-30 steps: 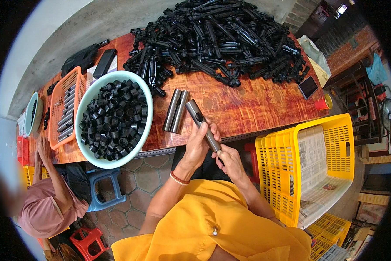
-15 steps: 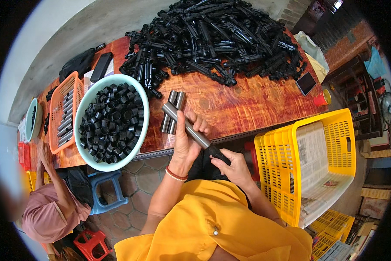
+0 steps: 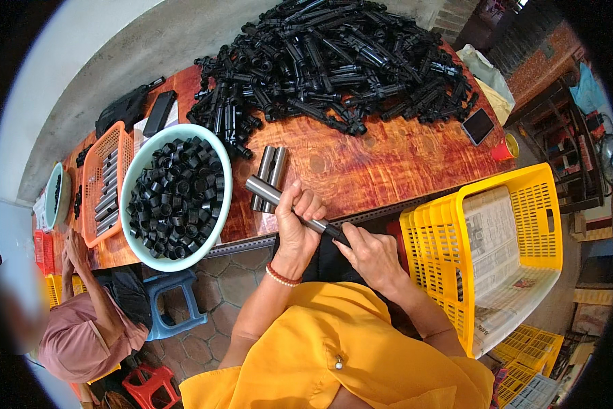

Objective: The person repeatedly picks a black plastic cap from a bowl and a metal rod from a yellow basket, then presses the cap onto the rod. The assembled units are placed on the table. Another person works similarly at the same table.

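Observation:
My left hand (image 3: 299, 228) is wrapped round a grey metal tube (image 3: 261, 189), which slants down to the right in front of the table edge. At its lower end is a black sleeve-like part (image 3: 336, 234), pinched in the fingers of my right hand (image 3: 374, 258). Part of that black piece is hidden by the right fingers. Just beyond the left hand, two more metal tubes (image 3: 278, 168) lie side by side on the glossy wooden table (image 3: 388, 163). A pale green basin (image 3: 124, 211) of short black plastic rings (image 3: 177, 194) stands to their left.
A big heap of black plastic fittings (image 3: 333, 61) covers the far table. An orange basket (image 3: 122, 146) holds metal tubes. A phone (image 3: 478, 127) and a red tin (image 3: 504, 148) sit at right, above a yellow crate (image 3: 436, 273). At left are a co-worker (image 3: 81, 334) and a blue stool (image 3: 173, 307).
My left hand has closed its fingers tighter round the tube. The right hand has shifted slightly up and right, its fingers now over the black part, which shows less.

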